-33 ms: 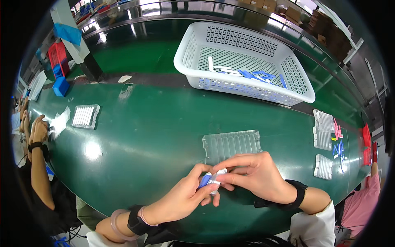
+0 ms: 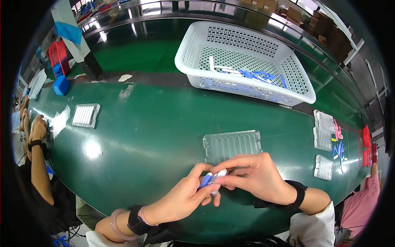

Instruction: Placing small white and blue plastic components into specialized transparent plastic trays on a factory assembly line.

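- Left hand point(image 2: 181, 199) and right hand point(image 2: 253, 175), unmoved since the earlier view, pinch together a small blue-and-white plastic piece point(image 2: 210, 180) above the green table point(image 2: 144, 136); fingers hide its full shape.
- Clear ribbed plastic tray point(image 2: 232, 145) lies just beyond the hands, position unchanged.
- White perforated plastic basket point(image 2: 242, 57), farther off, holds blue and white parts too small to distinguish.

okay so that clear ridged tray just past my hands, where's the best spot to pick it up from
Probably by its long near edge, coming from your side. The clear tray lies flat on the green table, its near rim just beyond your left hand and right hand. Pinch the flat border, not the ribbed middle.
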Demonstrator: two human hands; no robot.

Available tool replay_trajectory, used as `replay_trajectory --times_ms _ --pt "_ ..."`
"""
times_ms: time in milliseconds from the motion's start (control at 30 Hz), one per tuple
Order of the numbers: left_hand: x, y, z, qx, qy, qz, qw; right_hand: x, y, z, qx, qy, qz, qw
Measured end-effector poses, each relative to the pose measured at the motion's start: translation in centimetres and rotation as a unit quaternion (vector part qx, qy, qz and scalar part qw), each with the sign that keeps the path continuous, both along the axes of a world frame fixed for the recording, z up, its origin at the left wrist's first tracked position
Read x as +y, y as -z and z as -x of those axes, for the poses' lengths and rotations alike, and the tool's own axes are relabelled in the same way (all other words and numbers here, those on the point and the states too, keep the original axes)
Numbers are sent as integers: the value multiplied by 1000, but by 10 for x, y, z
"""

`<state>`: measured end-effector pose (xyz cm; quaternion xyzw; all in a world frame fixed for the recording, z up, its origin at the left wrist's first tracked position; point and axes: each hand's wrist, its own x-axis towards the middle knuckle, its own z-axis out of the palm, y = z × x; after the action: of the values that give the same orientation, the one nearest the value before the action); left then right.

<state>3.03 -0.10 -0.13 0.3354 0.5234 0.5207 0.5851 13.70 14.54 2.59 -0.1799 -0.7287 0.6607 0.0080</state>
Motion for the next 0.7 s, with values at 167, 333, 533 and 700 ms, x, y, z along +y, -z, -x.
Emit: replay_trajectory --times_ms 167,333,533,700 --pt "-1 -4 2 -40 -3 -16 999 5 -5 7 -64 -9 -7 998" --pt "1 1 7 -176 -22 -42 983 17 -10 8 30 40 16 999" --pt "-3 3 7 -353 -64 -30 933 1 -2 1 371 -148 -637 660" --pt "-4 6 6 -316 -118 10 941 -8 10 -2 356 -166 -571 721"
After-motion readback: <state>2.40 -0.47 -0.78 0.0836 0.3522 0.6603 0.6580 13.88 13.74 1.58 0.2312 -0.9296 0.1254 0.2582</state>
